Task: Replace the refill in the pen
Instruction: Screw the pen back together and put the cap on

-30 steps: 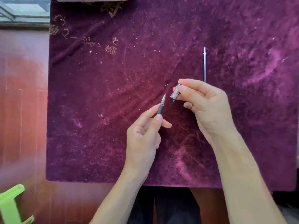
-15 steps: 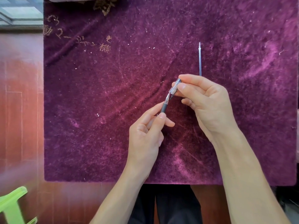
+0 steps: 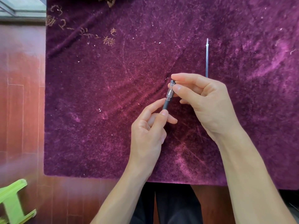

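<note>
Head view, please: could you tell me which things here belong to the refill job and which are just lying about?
Part of the job:
- pen, held in the left hand
- clear cap, pinched by the right hand, on the pen's tip
- loose refill lying on the cloth

Just lying about:
- purple cloth
- green stool

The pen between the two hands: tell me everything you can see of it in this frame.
The pen is slim, with a clear plastic cap with a dark end over its tip and a dark grey grip section below. It is tilted, cap end up and away from the person, above the purple cloth. The right hand pinches the cap with its fingertips; the left hand holds the grip, hiding the rest of the barrel.
</note>
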Tool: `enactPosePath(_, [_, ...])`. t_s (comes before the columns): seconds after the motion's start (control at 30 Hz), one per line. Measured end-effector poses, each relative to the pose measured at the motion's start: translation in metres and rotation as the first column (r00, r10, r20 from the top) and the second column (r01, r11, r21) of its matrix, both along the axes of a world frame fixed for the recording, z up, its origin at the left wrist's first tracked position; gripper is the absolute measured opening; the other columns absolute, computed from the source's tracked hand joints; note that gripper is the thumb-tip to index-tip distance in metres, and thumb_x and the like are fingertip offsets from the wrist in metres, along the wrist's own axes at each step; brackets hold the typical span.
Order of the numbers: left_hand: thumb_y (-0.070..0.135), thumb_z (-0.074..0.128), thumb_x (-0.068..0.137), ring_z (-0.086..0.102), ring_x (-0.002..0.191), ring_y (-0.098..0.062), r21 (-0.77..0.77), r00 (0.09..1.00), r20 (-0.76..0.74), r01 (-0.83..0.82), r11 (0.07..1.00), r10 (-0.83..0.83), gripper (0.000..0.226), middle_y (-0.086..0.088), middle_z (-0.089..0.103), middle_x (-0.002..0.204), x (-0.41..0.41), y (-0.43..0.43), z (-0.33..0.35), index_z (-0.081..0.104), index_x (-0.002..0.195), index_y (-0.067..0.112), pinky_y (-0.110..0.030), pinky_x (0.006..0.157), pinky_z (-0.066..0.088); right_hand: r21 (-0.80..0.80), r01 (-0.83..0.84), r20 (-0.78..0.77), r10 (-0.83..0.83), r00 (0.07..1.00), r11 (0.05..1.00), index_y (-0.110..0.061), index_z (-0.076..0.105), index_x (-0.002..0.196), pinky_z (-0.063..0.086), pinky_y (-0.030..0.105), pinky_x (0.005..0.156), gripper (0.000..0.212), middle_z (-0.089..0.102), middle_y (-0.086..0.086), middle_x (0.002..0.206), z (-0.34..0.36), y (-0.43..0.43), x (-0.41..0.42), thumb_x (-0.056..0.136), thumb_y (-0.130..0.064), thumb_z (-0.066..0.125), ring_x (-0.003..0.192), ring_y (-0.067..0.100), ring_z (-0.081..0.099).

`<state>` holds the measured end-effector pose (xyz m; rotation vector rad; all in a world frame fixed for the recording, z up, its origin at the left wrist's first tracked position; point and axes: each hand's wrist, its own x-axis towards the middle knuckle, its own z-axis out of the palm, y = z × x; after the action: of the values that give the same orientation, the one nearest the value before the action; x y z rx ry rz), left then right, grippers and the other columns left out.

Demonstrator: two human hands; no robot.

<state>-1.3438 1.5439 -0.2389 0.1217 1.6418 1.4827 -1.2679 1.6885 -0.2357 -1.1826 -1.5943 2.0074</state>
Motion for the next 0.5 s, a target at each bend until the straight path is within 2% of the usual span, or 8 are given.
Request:
enactPosePath(0.27, [0.018, 0.059, 0.1, 0.037, 0.044, -0.007, 0.001, 0.998, 0.039, -0.044, 0.999, 0.044, 0.02, -0.005, 0.076, 0.08, -0.001, -0.001, -0.001, 0.064, 0.119, 0.017, -0.021, 0.043, 0.035, 0.008, 0.008, 0.015, -0.009, 1.0, 1.0, -0.024, 0.082, 0.112, 0.056, 0.016, 0.073, 0.017, 0.084, -0.004, 0.107, -0.004, -0.005, -0.002, 0.099, -0.016, 0.075, 0.1, 0.013, 0.079])
enactPosePath(0.5, [0.022, 0.063, 0.099, 0.036, 0.043, -0.007, 0.002, 0.996, 0.047, -0.072, 0.997, 0.071, 0.014, -0.004, 0.075, 0.075, -0.001, -0.001, 0.001, 0.066, 0.11, 0.014, -0.021, 0.043, 0.033, 0.003, 0.053, -0.024, -0.053, 0.998, 0.999, -0.025, 0.081, 0.109, 0.056, 0.015, 0.071, 0.017, 0.084, -0.006, 0.098, -0.008, -0.014, -0.002, 0.096, -0.015, 0.078, 0.089, 0.003, 0.078])
